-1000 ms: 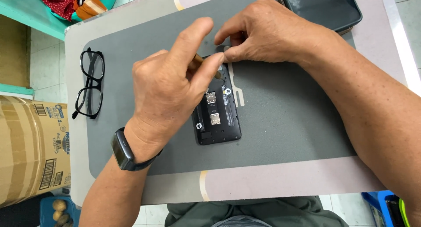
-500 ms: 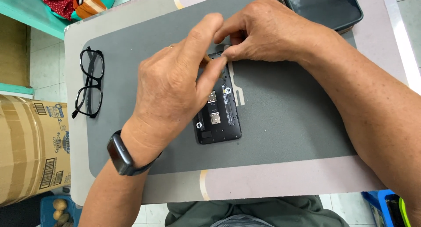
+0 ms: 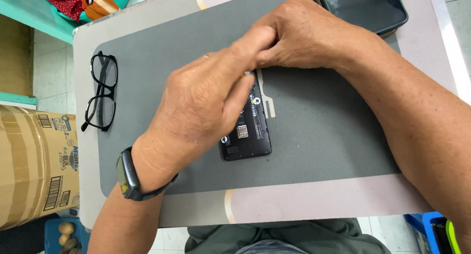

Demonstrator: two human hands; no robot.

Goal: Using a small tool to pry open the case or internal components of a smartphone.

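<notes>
An opened black phone (image 3: pixel 250 134) lies back-side up on the grey mat (image 3: pixel 319 126), its inner slots and parts showing. My left hand (image 3: pixel 206 104) lies over the phone's upper left part, fingers stretched toward its top end. My right hand (image 3: pixel 304 36) comes in from the right and pinches at the phone's top edge, fingertips meeting those of the left hand. What the fingertips grip is hidden. A dark watch (image 3: pixel 128 178) is on my left wrist.
Black-framed glasses (image 3: pixel 100 98) lie folded open on the mat's left side. A dark tablet-like device (image 3: pixel 365 6) sits at the table's far right corner. A cardboard box (image 3: pixel 34 165) stands left of the table, with a teal basket of red cloth (image 3: pixel 73 1) beyond.
My left hand has slid up and right across the phone, its fingers now meeting the right hand's fingertips. The phone and right hand have barely moved.
</notes>
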